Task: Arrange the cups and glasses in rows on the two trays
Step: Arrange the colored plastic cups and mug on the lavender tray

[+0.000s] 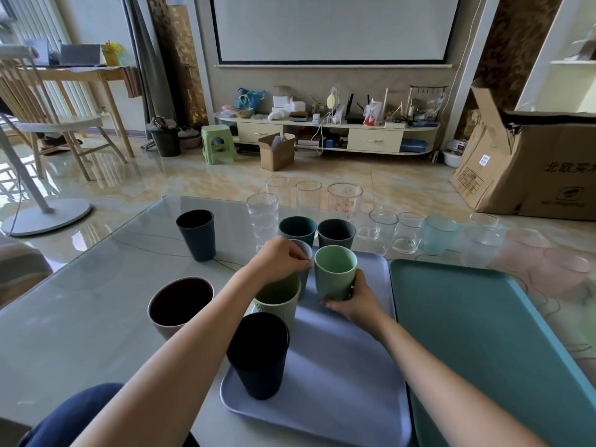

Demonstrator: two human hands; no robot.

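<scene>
A lavender tray (338, 366) lies on the table in front of me, with a teal tray (477, 333) to its right. My right hand (354, 301) grips a light green cup (335, 272) standing on the lavender tray. My left hand (283, 258) pinches the rim of a grey-blue cup (304, 250) just left of it. A pale ribbed green cup (279, 301) and a black cup (258, 353) stand along the tray's left side. A dark teal cup (297, 229) and a dark grey cup (336, 232) stand at its far edge.
A dark navy cup (196, 233) and a brown cup (179, 304) stand on the table to the left. Several clear glasses (380, 230) line the table's far edge, among them a tall printed glass (344, 201). A large cardboard box (532, 162) sits on the floor beyond.
</scene>
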